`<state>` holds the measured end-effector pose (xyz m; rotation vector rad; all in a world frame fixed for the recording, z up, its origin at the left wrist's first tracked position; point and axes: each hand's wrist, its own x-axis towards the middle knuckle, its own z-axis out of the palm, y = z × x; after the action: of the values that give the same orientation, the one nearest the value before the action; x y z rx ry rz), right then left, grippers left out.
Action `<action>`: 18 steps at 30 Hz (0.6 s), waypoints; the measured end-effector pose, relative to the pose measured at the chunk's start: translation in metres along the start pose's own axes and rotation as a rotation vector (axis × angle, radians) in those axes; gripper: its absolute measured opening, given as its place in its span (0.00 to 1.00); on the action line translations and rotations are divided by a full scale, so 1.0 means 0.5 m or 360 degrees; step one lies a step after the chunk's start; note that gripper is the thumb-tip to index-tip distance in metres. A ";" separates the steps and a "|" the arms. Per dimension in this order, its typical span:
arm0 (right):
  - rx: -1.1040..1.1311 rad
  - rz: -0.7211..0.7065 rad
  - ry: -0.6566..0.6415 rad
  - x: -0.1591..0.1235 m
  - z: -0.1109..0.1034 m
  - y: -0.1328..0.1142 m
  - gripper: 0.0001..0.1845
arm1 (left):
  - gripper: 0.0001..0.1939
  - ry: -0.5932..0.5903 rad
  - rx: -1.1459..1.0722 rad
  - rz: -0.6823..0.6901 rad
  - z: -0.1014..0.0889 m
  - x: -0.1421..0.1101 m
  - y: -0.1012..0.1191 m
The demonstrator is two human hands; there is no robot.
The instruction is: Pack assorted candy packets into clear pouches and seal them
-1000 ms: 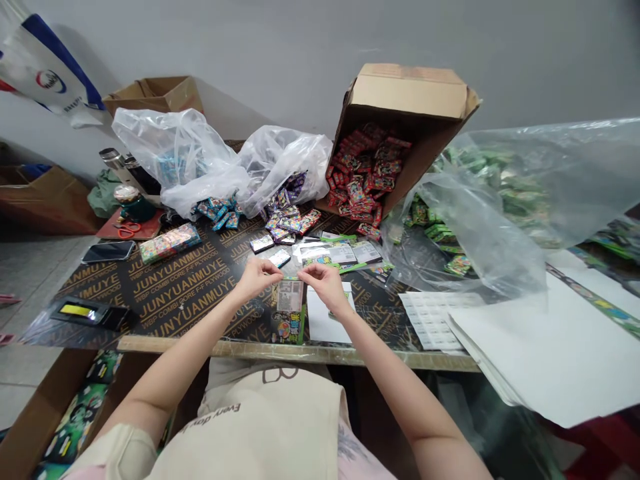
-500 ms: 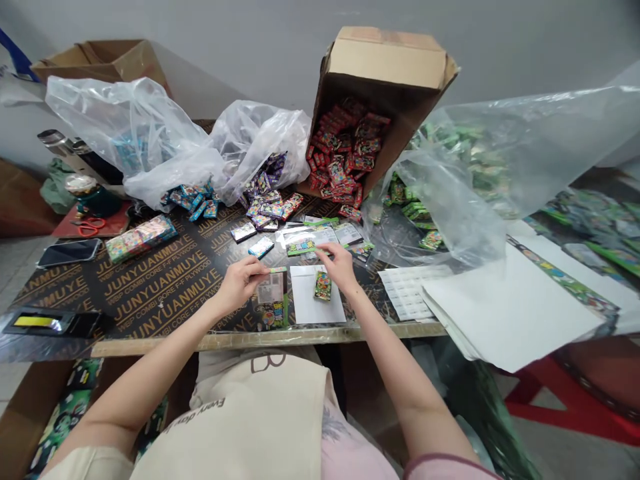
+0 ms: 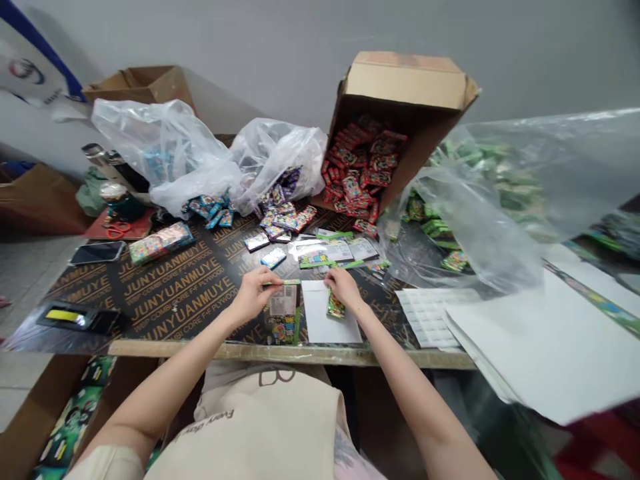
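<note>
My left hand (image 3: 256,293) pinches the top edge of a clear flat bag with a green printed card (image 3: 283,310) that lies on the black plywood table (image 3: 175,293). My right hand (image 3: 343,288) is closed on a small colourful packet (image 3: 335,307) over a white card (image 3: 327,320) just right of the bag. Both hands sit near the table's front edge, a hand's width apart.
Behind lie more green cards (image 3: 330,252), loose purple packets (image 3: 283,217), blue packets (image 3: 210,208), a tipped cardboard box of red packets (image 3: 370,160) and a plastic bag of green packets (image 3: 480,193). White sheets (image 3: 540,340) are at the right; a phone (image 3: 97,252) and a long box (image 3: 160,241) at the left.
My right hand left the bag's top edge, reached to the right and now holds a small colourful packet over the white card. My left hand stayed on the bag.
</note>
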<state>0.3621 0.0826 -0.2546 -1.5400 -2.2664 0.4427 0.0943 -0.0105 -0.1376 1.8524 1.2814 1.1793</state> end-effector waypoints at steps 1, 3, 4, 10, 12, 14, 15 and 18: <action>-0.0001 -0.0020 0.0013 -0.001 0.001 -0.001 0.07 | 0.03 0.0005 0.0000 -0.0004 0.000 0.000 0.000; 0.0004 -0.0067 0.0047 -0.002 0.001 -0.003 0.07 | 0.04 0.0009 0.0012 -0.0012 0.000 0.001 0.001; 0.0008 -0.0087 0.0067 -0.002 0.002 -0.004 0.07 | 0.04 0.0010 0.0018 -0.0012 0.000 0.001 0.000; 0.0069 -0.0052 0.0223 -0.009 0.011 -0.016 0.07 | 0.04 0.0003 -0.0003 0.0018 -0.003 -0.003 -0.002; 0.0093 0.0022 0.0281 -0.016 0.015 -0.015 0.07 | 0.04 0.0009 0.0008 0.0025 -0.003 -0.007 -0.005; 0.0108 0.0097 0.0357 -0.020 0.010 -0.016 0.06 | 0.04 0.0023 0.0022 0.0041 -0.003 -0.009 -0.008; 0.0107 0.0130 0.0405 -0.022 0.002 -0.019 0.06 | 0.04 0.0023 0.0027 0.0053 -0.003 -0.009 -0.008; 0.0249 0.0136 0.0624 -0.021 -0.047 -0.058 0.06 | 0.04 -0.0005 0.0061 0.0091 -0.002 -0.008 -0.005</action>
<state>0.3527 0.0639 -0.2221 -1.4972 -1.8309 0.3006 0.0919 -0.0131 -0.1404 1.9293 1.2655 1.1890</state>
